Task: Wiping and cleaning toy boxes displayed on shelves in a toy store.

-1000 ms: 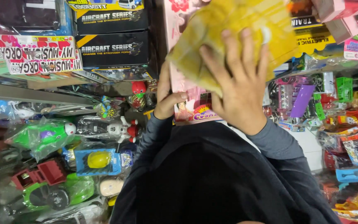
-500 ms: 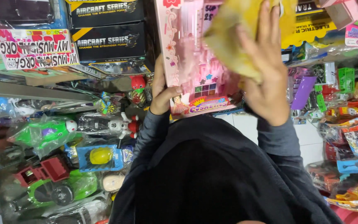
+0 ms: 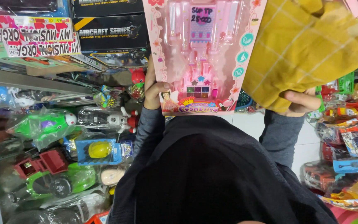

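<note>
Your yellow cloth (image 3: 307,49) has shifted right since before, uncovering the pink toy box (image 3: 204,54). Left hand (image 3: 153,89) clamped on box's lower left corner; right hand (image 3: 301,101) gripping cloth beside it. Box holds pink play pieces.

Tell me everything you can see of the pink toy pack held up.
The pink toy pack is a flat card with a clear plastic blister over pink toy parts and a small block of coloured squares. It is held upright, front to the camera. The left hand grips its lower left corner; the yellow cloth overlaps its right edge.
</note>
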